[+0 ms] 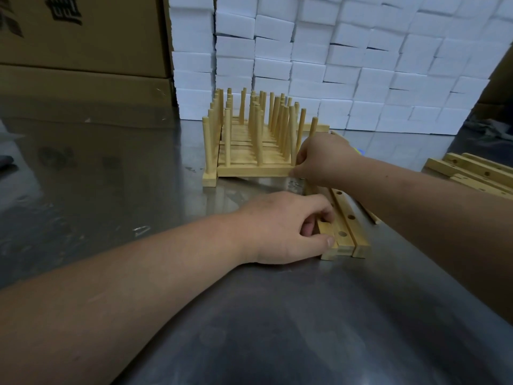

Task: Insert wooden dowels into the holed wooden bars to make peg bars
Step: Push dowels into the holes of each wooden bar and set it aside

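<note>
Brushed steel tabletop, dull grey and smeared, mirrors a wall of stacked white boxes at the back and brown corrugated cartons at the back left.

Near the middle of the table stands a crowd of finished peg bars. These are pale square-section strips laid close together, each bristling with round, smooth dowels that stand upright or lean a little.

Nearer the camera and just right of centre, three holed bars lie side by side, touching, running away from the viewer. The middle one shows a row of round holes on its top face. The bars' near ends are cut square.

The left hand rests on the table and grasps the near end of the leftmost bar, with its thumb along the bar's side and its fingers curled over the top.

The right hand is clenched around a single dowel at the far end of these bars. The dowel's rounded top pokes out above the fist, and a short length shows beneath it. Whether its tip sits in a hole is hidden by the hand.

More holed strips lie in a loose pile at the right edge.
</note>
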`<state>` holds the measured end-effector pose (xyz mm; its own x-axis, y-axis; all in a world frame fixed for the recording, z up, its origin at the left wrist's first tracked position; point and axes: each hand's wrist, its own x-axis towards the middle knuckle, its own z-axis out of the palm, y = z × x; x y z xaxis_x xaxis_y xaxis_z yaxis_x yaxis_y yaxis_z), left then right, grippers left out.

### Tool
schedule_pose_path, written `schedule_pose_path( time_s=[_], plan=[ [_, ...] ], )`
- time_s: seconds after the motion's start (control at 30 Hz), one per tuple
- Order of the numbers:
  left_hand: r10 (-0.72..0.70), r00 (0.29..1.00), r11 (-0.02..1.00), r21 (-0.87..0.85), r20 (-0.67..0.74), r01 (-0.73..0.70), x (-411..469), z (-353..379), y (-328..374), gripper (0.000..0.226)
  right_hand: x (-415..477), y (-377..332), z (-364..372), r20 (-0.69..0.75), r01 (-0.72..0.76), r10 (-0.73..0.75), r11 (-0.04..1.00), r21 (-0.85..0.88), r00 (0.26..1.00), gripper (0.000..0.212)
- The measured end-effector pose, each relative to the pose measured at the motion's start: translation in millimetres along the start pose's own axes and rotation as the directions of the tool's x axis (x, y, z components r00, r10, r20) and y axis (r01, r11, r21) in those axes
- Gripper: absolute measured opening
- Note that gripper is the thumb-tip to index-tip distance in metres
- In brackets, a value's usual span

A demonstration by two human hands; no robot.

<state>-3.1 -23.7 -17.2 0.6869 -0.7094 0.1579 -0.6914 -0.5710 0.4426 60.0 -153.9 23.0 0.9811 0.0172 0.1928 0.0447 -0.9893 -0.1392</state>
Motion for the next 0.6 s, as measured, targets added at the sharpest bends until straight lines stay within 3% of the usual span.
schedule_pose_path(
  time_s=[0.3,0.47,0.6],
  plan=[
    [0.015,1.000,1.000,0.018,0.005,-0.015,1,-1,-1,0.028,13,-5,12,-0.050,-0.057,0.054,0.996,-0.065,0.997,0.008],
    [0.009,1.000,1.000,0.015,0.016,-0.009,0,0,1,0.028,11,-6,8,-0.076,-0.079,0.066,0.979,-0.187,0.995,0.027],
    [0.006,1.000,1.000,0.006,0.011,-0.006,0,0,1,0.028,-1,-9,0,-0.133,0.011,-0.036,0.983,-0.183,0.991,0.023]
  ],
)
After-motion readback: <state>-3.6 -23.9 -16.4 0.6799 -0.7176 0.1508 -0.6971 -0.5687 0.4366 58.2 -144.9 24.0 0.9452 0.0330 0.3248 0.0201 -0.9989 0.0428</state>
